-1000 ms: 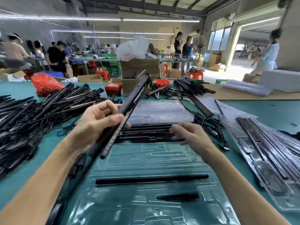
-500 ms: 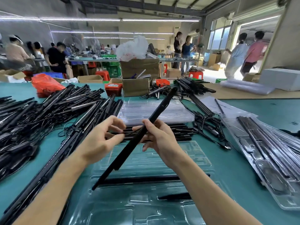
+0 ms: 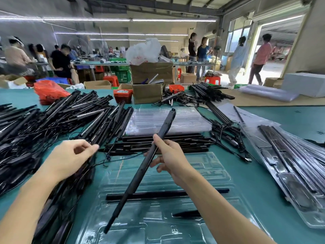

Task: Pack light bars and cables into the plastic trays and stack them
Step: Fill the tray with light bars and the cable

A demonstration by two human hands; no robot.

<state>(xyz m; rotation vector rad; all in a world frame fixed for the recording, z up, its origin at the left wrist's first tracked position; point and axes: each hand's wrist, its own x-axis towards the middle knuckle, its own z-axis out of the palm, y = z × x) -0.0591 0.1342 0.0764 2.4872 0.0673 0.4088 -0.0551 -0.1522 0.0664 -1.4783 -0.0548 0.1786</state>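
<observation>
**Head view: a light bar held over the open tray**

Head view had the clear plastic tray [image 3: 219,175] lying nearest, at six o'clock on the green table [image 3: 263,164], glossy and moulded into long slots. One black bar [image 3: 158,194] already sat crosswise in a slot, and a shorter dark piece [image 3: 186,214] lay in a slot nearer the worker.

Above the tray the right hand [image 3: 168,159] gripped a long, slim, matte black light bar [image 3: 140,171] near its middle, thumb on top and fingers curled underneath. The bar slanted from seven o'clock up to one o'clock, clear of the tray. The left hand [image 3: 70,159] hovered at nine o'clock, thumb and forefinger nearly meeting; whether it pinched a thin cable I could not tell.

My read was that the step in hand was seating this bar. The next move would call for swinging it level and crosswise, lining it up with a free slot and pressing it down.

Farther out, at twelve o'clock, a row of loose black bars [image 3: 158,143] lay flat, with a stack of empty clear trays [image 3: 167,120] behind it. A big tangled heap of bars and cables [image 3: 52,120] spread at ten o'clock, and filled trays [image 3: 290,164] sat at three o'clock.
</observation>
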